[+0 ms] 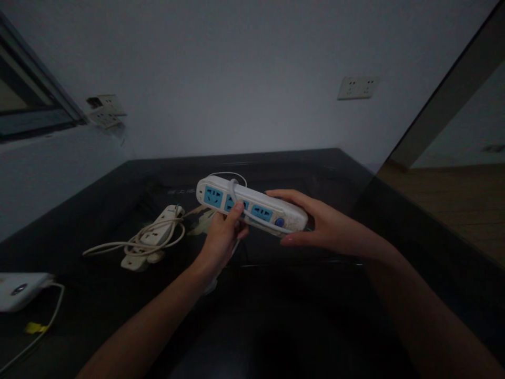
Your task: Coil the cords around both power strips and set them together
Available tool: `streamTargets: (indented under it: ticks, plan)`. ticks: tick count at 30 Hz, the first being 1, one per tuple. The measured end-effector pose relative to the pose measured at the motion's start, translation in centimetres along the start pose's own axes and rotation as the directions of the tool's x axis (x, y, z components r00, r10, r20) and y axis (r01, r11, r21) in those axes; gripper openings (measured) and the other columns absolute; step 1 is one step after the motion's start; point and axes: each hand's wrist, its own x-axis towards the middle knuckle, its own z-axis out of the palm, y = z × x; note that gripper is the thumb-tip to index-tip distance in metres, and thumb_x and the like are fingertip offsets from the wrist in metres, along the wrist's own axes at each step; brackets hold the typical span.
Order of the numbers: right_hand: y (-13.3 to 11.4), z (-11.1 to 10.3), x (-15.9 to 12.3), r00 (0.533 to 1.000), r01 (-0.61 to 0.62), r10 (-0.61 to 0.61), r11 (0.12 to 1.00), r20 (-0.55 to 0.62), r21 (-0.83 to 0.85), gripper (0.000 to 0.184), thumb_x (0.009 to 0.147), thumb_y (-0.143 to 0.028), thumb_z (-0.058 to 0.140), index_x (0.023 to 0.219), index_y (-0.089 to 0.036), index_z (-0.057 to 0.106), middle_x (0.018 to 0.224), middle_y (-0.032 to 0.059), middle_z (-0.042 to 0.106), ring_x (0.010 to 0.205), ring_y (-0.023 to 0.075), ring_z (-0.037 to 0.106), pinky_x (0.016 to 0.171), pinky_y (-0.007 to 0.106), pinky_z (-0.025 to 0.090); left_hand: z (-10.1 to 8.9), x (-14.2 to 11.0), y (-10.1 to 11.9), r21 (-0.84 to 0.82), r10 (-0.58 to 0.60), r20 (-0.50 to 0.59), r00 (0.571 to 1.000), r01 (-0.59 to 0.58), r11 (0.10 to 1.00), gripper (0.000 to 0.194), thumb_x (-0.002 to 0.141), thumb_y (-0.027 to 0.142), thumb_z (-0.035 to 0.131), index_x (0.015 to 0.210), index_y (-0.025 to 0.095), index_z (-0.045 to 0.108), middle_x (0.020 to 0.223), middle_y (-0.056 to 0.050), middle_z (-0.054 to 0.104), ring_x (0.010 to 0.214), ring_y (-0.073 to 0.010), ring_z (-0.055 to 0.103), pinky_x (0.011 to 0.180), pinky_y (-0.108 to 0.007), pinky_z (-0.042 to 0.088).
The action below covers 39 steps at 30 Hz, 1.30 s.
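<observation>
I hold a white power strip (215, 196) with blue sockets and a blue button above the dark table (276, 295). My right hand (323, 223) grips its right end, fingers wrapped around the body. My left hand (223, 237) is closed on the strip's white cable (236, 196), which loops over the strip, with the thumb pressing the cable against the front face.
A second cream power strip (152, 239) with its coiled cord lies on the table to the left. A white device (19, 289) with a cable and yellow tag sits at the left edge. Wall sockets (357, 87) are on the back wall.
</observation>
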Motion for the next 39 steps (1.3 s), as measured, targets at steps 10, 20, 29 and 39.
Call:
streamTargets:
  ticks: [10, 20, 29, 39]
  plan:
    - [-0.4, 1.9, 0.0, 0.99, -0.064, 0.002, 0.903, -0.144, -0.425, 0.062, 0.076, -0.027, 0.068, 0.133, -0.019, 0.044, 0.128, 0.0105, 0.057, 0.112, 0.0259, 0.056, 0.092, 0.041, 0.047, 0.0, 0.3, -1.1, 0.024, 0.006, -0.027, 1.0, -0.006, 1.0, 0.04, 0.072, 0.052, 0.067, 0.076, 0.014, 0.054, 0.066, 0.001, 0.055, 0.046, -0.0049, 0.038, 0.037, -0.017, 0.024]
    - [-0.5, 4.7, 1.3, 0.953, -0.254, 0.063, 0.699, -0.297, -0.668, 0.053, 0.085, -0.051, 0.054, 0.122, -0.013, 0.053, 0.115, 0.0134, 0.064, 0.095, 0.0288, 0.065, 0.069, 0.037, 0.052, 0.3, -0.4, -2.6, 0.13, 0.012, -0.032, 0.999, -0.008, 0.991, 0.038, 0.071, 0.049, 0.068, 0.07, 0.015, 0.053, 0.055, 0.004, 0.049, 0.042, -0.0056, 0.041, 0.036, -0.017, 0.031]
    - [0.0, 4.4, 1.3, 0.961, -0.183, -0.016, 0.71, -0.275, -0.68, 0.048, 0.089, -0.055, 0.041, 0.11, -0.014, 0.056, 0.104, 0.0124, 0.067, 0.09, 0.0287, 0.065, 0.07, 0.036, 0.044, 0.4, -0.4, -2.6, 0.046, 0.026, -0.03, 0.999, -0.025, 0.999, 0.034, 0.072, 0.045, 0.068, 0.07, 0.015, 0.052, 0.057, 0.004, 0.049, 0.045, -0.0062, 0.042, 0.037, -0.017, 0.033]
    - [0.4, 4.3, 1.6, 0.947, -0.276, 0.102, 0.747, -0.306, -0.606, 0.042, 0.084, -0.056, 0.048, 0.103, -0.018, 0.054, 0.094, 0.0067, 0.067, 0.079, 0.0249, 0.066, 0.056, 0.028, 0.031, 0.1, -0.3, -2.9, 0.101, 0.042, -0.001, 0.999, -0.042, 0.994, 0.034, 0.075, 0.046, 0.066, 0.07, 0.016, 0.051, 0.054, 0.005, 0.048, 0.043, -0.0066, 0.042, 0.039, -0.018, 0.033]
